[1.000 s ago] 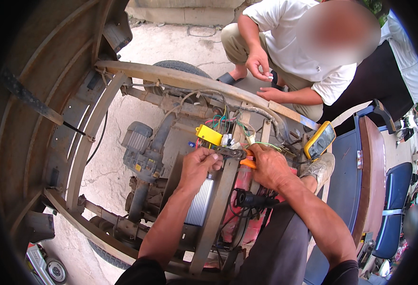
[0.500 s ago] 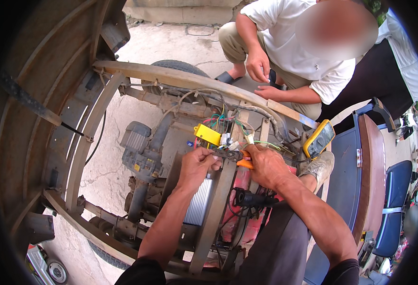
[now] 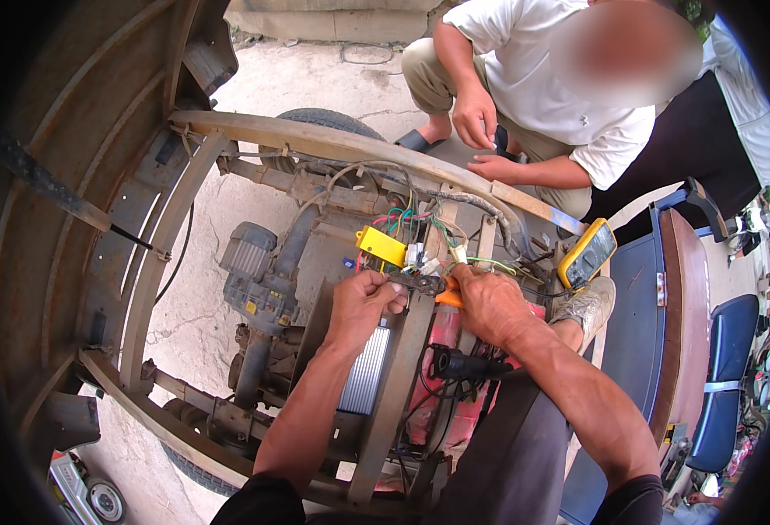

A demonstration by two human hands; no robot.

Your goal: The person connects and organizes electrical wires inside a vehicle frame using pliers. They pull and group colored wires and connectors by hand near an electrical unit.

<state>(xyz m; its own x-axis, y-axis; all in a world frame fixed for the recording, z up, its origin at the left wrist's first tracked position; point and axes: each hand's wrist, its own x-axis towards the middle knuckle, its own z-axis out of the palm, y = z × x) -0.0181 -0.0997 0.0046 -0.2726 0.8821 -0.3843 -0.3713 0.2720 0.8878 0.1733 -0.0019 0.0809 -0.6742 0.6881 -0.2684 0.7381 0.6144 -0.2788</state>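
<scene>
Orange-handled pliers (image 3: pixel 426 283) lie across the frame bar, their handles wrapped by the fingers of my right hand (image 3: pixel 495 308). The jaws point left, toward my left hand (image 3: pixel 359 308). Thumb and fingertips of that hand are pinched together beside the jaw tips; what they hold is too small to make out. Just beyond the jaws sits a yellow box (image 3: pixel 382 248) with coloured wires. White plug connectors (image 3: pixel 415 255) cluster at its right end. Below my left hand is a finned silver metal box (image 3: pixel 366 371).
A metal vehicle frame (image 3: pixel 267 140) surrounds the work, with a motor (image 3: pixel 251 249) at left. A yellow multimeter (image 3: pixel 589 254) stands at the right by my shoe (image 3: pixel 588 306). Another person (image 3: pixel 538 96) squats across the frame, hands near its rail. A blue panel (image 3: pixel 621 350) is at right.
My right hand has shifted very slightly left, and a little less of the orange handles shows. My left hand stays in place.
</scene>
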